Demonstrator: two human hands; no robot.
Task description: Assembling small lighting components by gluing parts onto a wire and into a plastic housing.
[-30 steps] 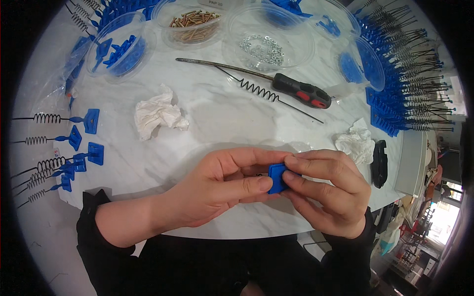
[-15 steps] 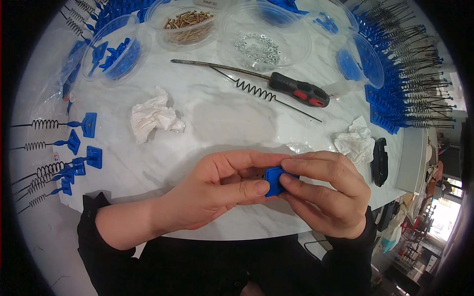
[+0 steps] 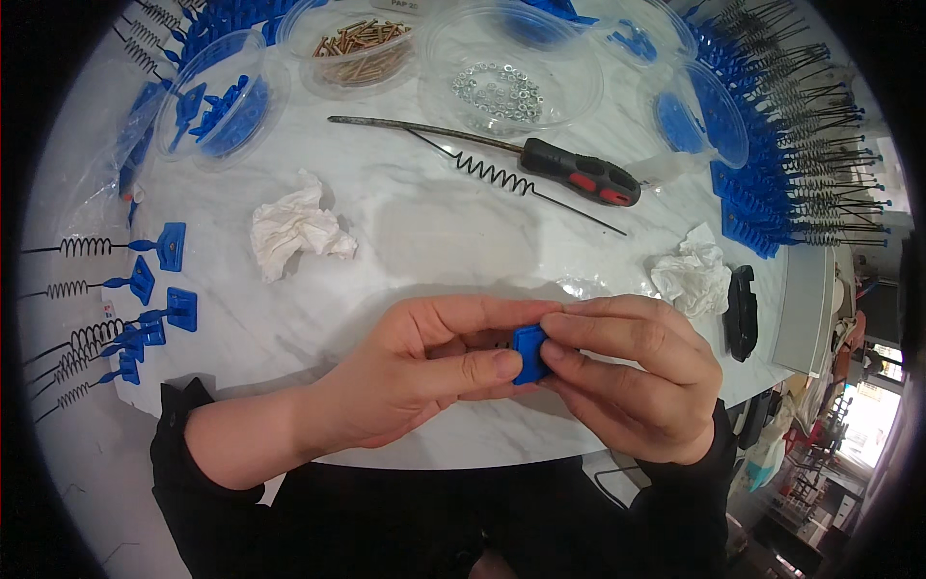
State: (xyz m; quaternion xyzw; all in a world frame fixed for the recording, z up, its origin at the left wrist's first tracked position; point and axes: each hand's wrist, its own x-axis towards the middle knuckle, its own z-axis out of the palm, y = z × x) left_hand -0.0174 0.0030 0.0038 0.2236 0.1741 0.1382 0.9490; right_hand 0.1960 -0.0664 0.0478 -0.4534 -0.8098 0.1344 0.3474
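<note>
A small blue plastic part (image 3: pixel 528 353) is pinched between both my hands, close to the table's front edge. My left hand (image 3: pixel 434 372) grips its left side, thumb in front and fingers curled behind. From the right, my right hand (image 3: pixel 641 372) holds it with thumb and fingertips. Much of the part is covered by fingers, so its full shape does not show. Beyond my hands lies a screwdriver (image 3: pixel 579 172) with a black and red handle. A black wire spring (image 3: pixel 492 173) with straight ends rests beside its shaft.
Crumpled white tissues (image 3: pixel 299 232) lie left, another tissue (image 3: pixel 693 273) right beside a black case (image 3: pixel 741 314). Clear tubs hold brass-coloured screws (image 3: pixel 362 53), metal nuts (image 3: pixel 497 92) and small blue pieces (image 3: pixel 220 106). Blue pieces with springs (image 3: pixel 174 247) line the left edge; many more (image 3: pixel 757 193) crowd the right.
Both hands still grip the blue part, with barely any movement of the fingers. The whole view has shifted slightly.
</note>
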